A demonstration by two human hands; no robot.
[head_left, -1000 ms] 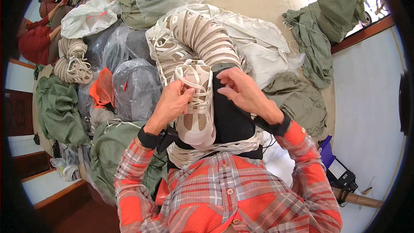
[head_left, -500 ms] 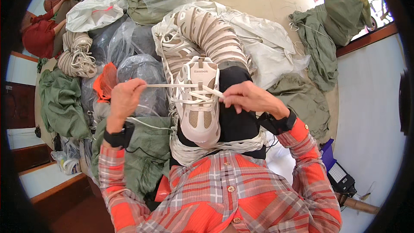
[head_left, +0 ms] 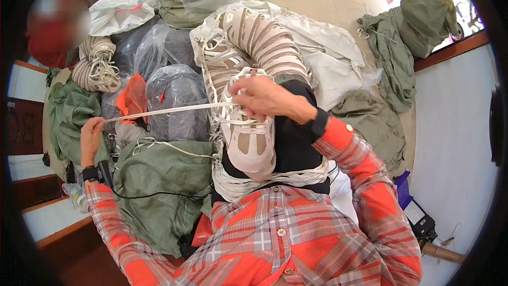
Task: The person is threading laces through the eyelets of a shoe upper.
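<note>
A white and beige sneaker [head_left: 252, 145] lies on my lap, its toe toward me. My left hand [head_left: 92, 136] is closed in a pinch on the far end of a flat white shoelace [head_left: 169, 110]. That lace runs taut from the sneaker's eyelets out to the left. Over the sneaker's tongue and lacing is my right hand [head_left: 270, 99], its bent fingers apart; no lace shows between them. It hides the upper eyelets and part of the tongue. A bundle of loose white laces [head_left: 296, 178] rests across my lap behind the toe.
Beyond my lap curves a long row of nested beige sneakers [head_left: 270, 37] on white sacking [head_left: 333, 47]. Clear plastic bags with dark contents [head_left: 177, 95] and a green cloth [head_left: 164, 185] lie at left. Another person [head_left: 55, 32] sits at far left. Green sacks [head_left: 423, 21] stand at right.
My left hand has moved far out to the left, drawing the lace out longer. My right hand has shifted up and left onto the sneaker's lacing, no longer pinching a lace at its right side.
</note>
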